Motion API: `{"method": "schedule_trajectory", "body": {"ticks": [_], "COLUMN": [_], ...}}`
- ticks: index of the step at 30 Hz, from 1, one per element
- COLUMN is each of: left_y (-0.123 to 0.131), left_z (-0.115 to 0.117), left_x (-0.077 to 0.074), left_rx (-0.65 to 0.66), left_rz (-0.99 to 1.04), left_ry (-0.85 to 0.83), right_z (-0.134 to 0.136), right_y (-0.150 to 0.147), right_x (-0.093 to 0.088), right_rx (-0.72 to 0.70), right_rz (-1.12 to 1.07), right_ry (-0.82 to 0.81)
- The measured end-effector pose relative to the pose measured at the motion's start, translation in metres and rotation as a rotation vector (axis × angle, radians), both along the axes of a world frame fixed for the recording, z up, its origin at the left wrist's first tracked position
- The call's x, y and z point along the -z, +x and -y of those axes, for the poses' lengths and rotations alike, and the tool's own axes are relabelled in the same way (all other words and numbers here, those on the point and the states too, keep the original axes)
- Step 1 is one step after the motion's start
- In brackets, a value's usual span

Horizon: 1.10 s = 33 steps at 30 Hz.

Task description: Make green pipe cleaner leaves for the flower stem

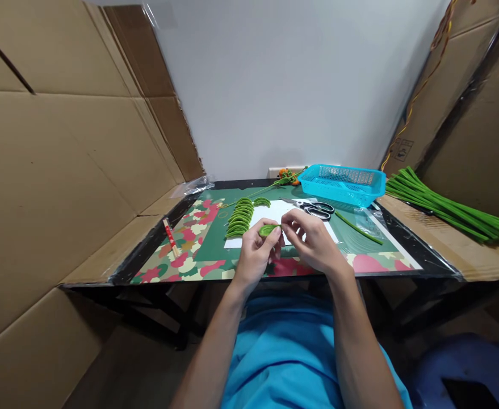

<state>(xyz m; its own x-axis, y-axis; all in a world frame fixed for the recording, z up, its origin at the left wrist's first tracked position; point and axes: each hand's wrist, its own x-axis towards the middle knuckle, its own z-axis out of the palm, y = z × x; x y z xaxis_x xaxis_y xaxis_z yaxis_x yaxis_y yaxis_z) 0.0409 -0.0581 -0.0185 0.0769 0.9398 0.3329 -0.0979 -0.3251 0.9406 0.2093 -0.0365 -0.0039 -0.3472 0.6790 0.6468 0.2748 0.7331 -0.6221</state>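
Observation:
My left hand [255, 245] holds a small green leaf of fuzzy chenille stem [267, 230] between thumb and fingers. At the leaf's right end, the fingers of my right hand [311, 237] are pinched together on its tip. Both hands are over a white sheet of paper [277, 210] near the table's front. A column of similar curved green leaves [239, 217] lies along the paper's left side, with another leaf piece [261, 201] beside its top. Black-handled scissors [317, 210] lie just beyond my right hand. To their right rests a single green chenille stem [357, 228].
A blue plastic basket [343, 184] stands at the back right, beside orange flowers on a green stem [289, 176]. A bundle of green chenille stems [449, 207] lies on cardboard at right. A red-wrapped stick pack [171, 238] is at left. Cardboard walls [62, 170] flank the table.

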Motion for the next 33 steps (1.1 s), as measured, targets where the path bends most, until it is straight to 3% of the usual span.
{"method": "schedule_trajectory", "body": {"ticks": [9, 22, 33], "left_y": [0.003, -0.001, 0.006], "left_z": [0.002, 0.011, 0.002], "left_x": [-0.005, -0.017, -0.004], "left_rx": [0.051, 0.133, -0.091], "left_rz": [0.078, 0.22, 0.0], "left_ry": [-0.086, -0.242, 0.014], "right_z": [0.001, 0.004, -0.003], "right_y": [-0.004, -0.003, 0.004], "right_x": [-0.004, -0.002, 0.006], "right_rx": [-0.118, -0.131, 0.043], "right_rz": [-0.033, -0.127, -0.049], "right_ry": [-0.097, -0.082, -0.075]}}
